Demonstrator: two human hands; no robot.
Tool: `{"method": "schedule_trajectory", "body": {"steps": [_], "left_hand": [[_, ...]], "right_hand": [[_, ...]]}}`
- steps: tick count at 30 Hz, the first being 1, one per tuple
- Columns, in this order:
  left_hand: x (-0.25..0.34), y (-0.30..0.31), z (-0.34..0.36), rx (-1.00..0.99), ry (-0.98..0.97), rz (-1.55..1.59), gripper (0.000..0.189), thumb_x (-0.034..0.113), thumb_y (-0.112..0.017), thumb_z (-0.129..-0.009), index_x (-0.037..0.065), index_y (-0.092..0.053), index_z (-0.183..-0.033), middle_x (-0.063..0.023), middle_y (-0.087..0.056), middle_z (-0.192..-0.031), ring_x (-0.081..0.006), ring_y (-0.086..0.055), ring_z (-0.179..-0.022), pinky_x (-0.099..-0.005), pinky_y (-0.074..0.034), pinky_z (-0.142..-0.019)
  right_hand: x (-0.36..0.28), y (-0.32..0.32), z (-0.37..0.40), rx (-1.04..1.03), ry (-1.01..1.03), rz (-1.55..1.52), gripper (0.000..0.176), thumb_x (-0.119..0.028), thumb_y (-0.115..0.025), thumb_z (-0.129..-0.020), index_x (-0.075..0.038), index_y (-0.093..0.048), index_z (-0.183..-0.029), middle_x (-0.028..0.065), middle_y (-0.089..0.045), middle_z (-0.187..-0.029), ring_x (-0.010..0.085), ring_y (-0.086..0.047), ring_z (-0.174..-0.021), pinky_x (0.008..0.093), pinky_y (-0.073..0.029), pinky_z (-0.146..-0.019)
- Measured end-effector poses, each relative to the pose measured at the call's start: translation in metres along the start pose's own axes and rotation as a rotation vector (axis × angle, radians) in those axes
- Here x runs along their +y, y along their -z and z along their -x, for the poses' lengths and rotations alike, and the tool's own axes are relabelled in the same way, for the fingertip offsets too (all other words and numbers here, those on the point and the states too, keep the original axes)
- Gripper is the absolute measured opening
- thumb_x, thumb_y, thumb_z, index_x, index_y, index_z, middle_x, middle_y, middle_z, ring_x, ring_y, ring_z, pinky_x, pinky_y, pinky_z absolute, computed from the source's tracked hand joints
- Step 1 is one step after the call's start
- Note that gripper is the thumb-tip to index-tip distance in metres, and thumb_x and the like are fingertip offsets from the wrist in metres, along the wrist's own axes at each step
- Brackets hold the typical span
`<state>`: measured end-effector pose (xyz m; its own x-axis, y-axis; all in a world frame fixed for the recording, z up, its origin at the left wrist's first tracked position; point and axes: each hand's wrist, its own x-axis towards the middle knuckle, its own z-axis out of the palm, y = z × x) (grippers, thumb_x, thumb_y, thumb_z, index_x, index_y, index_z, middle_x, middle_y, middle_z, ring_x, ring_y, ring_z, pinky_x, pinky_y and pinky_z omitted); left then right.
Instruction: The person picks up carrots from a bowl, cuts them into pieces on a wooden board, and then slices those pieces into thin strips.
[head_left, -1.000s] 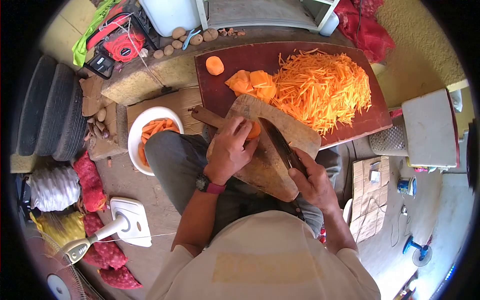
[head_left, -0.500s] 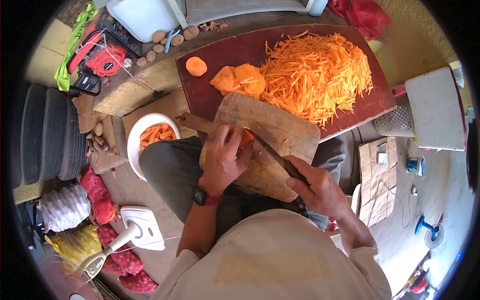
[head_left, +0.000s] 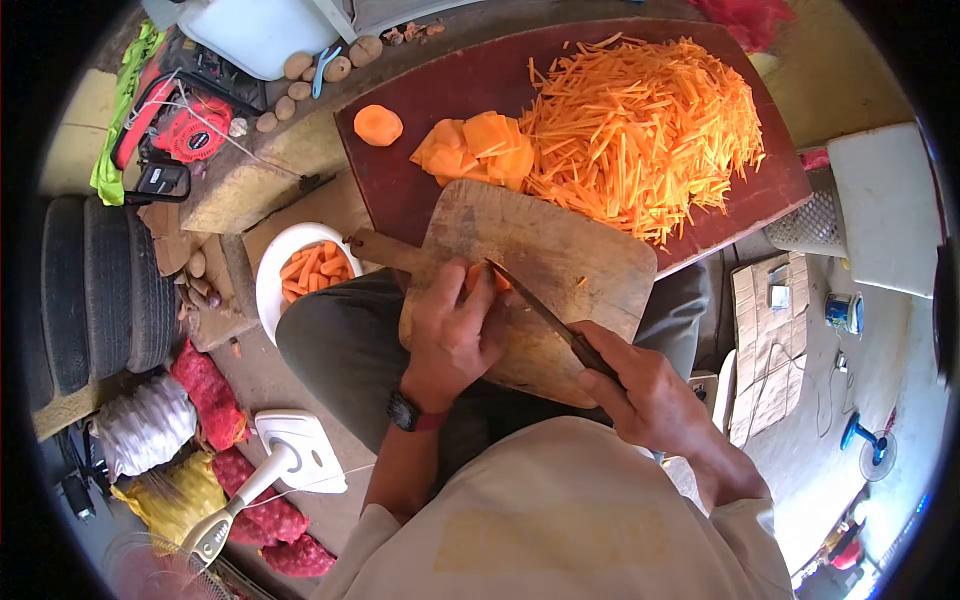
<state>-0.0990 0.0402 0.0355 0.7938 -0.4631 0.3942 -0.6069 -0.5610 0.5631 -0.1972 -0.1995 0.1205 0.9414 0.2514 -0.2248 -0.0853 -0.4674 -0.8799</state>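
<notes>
A worn wooden cutting board (head_left: pixel 590 300) rests across my lap. My left hand (head_left: pixel 455 325), with a watch on its wrist, presses a piece of carrot (head_left: pixel 501 284) to the board, fingers curled over it. In my right hand (head_left: pixel 645 385) is the dark handle of a kitchen knife (head_left: pixel 540 310); its blade reaches up and left, against the carrot piece by my left fingertips. Beyond the board, a dark red tabletop (head_left: pixel 420 90) carries a big heap of shredded carrot (head_left: pixel 645 135), a stack of carrot slices (head_left: pixel 475 148) and one rounded carrot chunk (head_left: pixel 378 125).
A white bowl (head_left: pixel 268 290) of carrot pieces stands left of my knee. Potatoes and a light blue peeler (head_left: pixel 322 72) lie on a ledge at upper left. Tyres (head_left: pixel 105 290), mesh sacks (head_left: pixel 210 395) and a white-based scale (head_left: pixel 305 450) are at left; flattened cardboard (head_left: pixel 770 340) is at right.
The view has shifted slightly. My left fingers and the knife remain at the carrot piece, with the blade tip a little nearer the fingertips.
</notes>
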Motion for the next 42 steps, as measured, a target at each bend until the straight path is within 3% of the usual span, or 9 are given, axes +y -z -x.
{"method": "schedule_trajectory", "body": {"steps": [1,16,19,22,25,28,37,40,42], "left_hand": [[0.001,0.0,0.0,-0.007,0.011,0.005,0.033,0.002,-0.082,-0.09,-0.005,-0.07,-0.12,-0.0194,-0.06,-0.107,-0.04,-0.068,-0.088,-0.0473,-0.055,-0.072],[0.001,-0.002,0.004,-0.037,0.048,-0.01,0.034,0.003,-0.08,-0.091,-0.003,-0.07,-0.123,-0.0224,-0.062,-0.118,-0.0425,-0.069,-0.098,-0.0483,-0.058,-0.08],[0.003,-0.004,0.004,-0.018,0.039,-0.017,0.035,0.003,-0.08,-0.091,-0.002,-0.07,-0.124,-0.0227,-0.062,-0.12,-0.0426,-0.07,-0.099,-0.0479,-0.059,-0.081],[-0.001,-0.009,0.008,0.009,0.028,-0.02,0.035,0.005,-0.08,-0.092,0.0,-0.071,-0.125,-0.0225,-0.063,-0.122,-0.0421,-0.07,-0.098,-0.0472,-0.059,-0.08],[-0.003,-0.01,0.013,0.034,0.06,-0.019,0.034,0.01,-0.082,-0.093,0.002,-0.074,-0.125,-0.0213,-0.065,-0.123,-0.0413,-0.071,-0.097,-0.0456,-0.058,-0.078],[-0.002,-0.007,0.013,0.039,0.089,0.009,0.034,0.011,-0.083,-0.093,0.003,-0.075,-0.125,-0.0202,-0.064,-0.12,-0.0404,-0.071,-0.099,-0.0453,-0.058,-0.079],[-0.001,-0.005,0.015,0.034,0.112,0.064,0.032,0.008,-0.082,-0.095,0.004,-0.075,-0.126,-0.0186,-0.063,-0.119,-0.0381,-0.07,-0.098,-0.0447,-0.059,-0.08],[-0.002,-0.007,0.018,0.021,0.133,0.096,0.033,0.007,-0.082,-0.095,0.004,-0.074,-0.126,-0.0183,-0.062,-0.119,-0.0382,-0.071,-0.098,-0.0453,-0.059,-0.079],[-0.001,-0.003,0.017,0.02,0.101,0.073,0.033,0.006,-0.081,-0.094,0.004,-0.074,-0.126,-0.0182,-0.062,-0.119,-0.0382,-0.071,-0.098,-0.0457,-0.059,-0.079]], "right_hand": [[-0.003,0.001,0.001,0.004,-0.01,0.004,0.051,-0.004,-0.067,-0.105,0.0,-0.052,-0.153,0.022,-0.071,-0.101,0.038,-0.074,-0.086,0.0432,-0.057,-0.078],[-0.007,0.005,-0.019,-0.054,-0.002,0.085,0.051,-0.008,-0.065,-0.107,0.0,-0.049,-0.155,0.0282,-0.074,-0.113,0.0498,-0.074,-0.103,0.0477,-0.059,-0.084],[0.004,-0.004,-0.037,-0.08,-0.037,0.049,0.051,-0.01,-0.064,-0.108,0.001,-0.049,-0.156,0.0304,-0.074,-0.118,0.0505,-0.073,-0.108,0.0498,-0.058,-0.087],[0.038,-0.026,-0.059,0.038,0.122,0.043,0.048,-0.016,-0.063,-0.109,0.005,-0.052,-0.15,0.039,-0.071,-0.11,0.0562,-0.071,-0.101,0.0596,-0.057,-0.084],[0.038,-0.025,-0.061,0.035,0.132,0.043,0.05,-0.014,-0.065,-0.107,0.005,-0.051,-0.152,0.0384,-0.072,-0.111,0.0553,-0.072,-0.101,0.0586,-0.057,-0.084],[0.025,-0.014,-0.043,0.037,0.084,0.085,0.051,-0.014,-0.065,-0.11,0.001,-0.051,-0.156,0.0281,-0.075,-0.11,0.0467,-0.076,-0.097,0.0484,-0.059,-0.083],[-0.008,0.005,-0.009,0.006,-0.033,0.066,0.043,-0.009,-0.063,-0.109,0.003,-0.056,-0.15,0.0181,-0.066,-0.088,0.0256,-0.066,-0.071,0.0389,-0.052,-0.069],[-0.018,0.005,-0.008,0.0,-0.07,0.046,0.044,-0.01,-0.064,-0.108,0.004,-0.056,-0.149,0.0187,-0.065,-0.088,0.0268,-0.064,-0.071,0.0393,-0.052,-0.069],[-0.018,0.006,-0.011,-0.027,-0.085,0.063,0.045,-0.011,-0.066,-0.108,0.004,-0.055,-0.149,0.0259,-0.069,-0.095,0.0437,-0.069,-0.085,0.0458,-0.055,-0.074]]}}
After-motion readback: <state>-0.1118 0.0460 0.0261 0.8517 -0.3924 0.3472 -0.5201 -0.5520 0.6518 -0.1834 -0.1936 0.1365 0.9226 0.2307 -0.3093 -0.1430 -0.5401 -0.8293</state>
